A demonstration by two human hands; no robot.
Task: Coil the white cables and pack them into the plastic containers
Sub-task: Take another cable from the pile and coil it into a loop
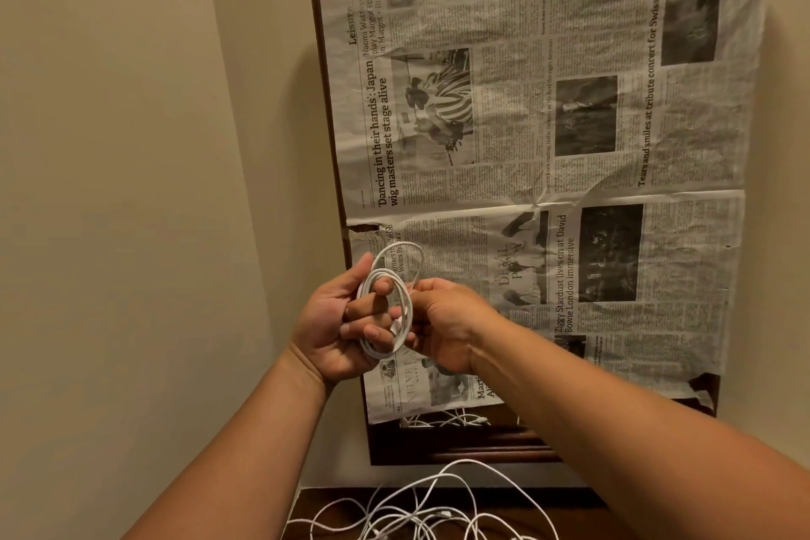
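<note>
- coil: smooth white plastic sheath, slight sheen
- newspaper: matt paper, creased, torn at edges
- frame: dark glossy wood
- wall: smooth matt paint
- bench: dark wood

The newspaper hides nearly all of the dark wooden frame behind it, leaving only the frame's left edge and bottom strip. The paper's top right corner runs past the picture's top edge, and its small print is too fine to read. The coil of white cable is partly covered by the left hand and the right hand. The loose white cables and the dark surface beneath them are cut by the bottom edge.
</note>
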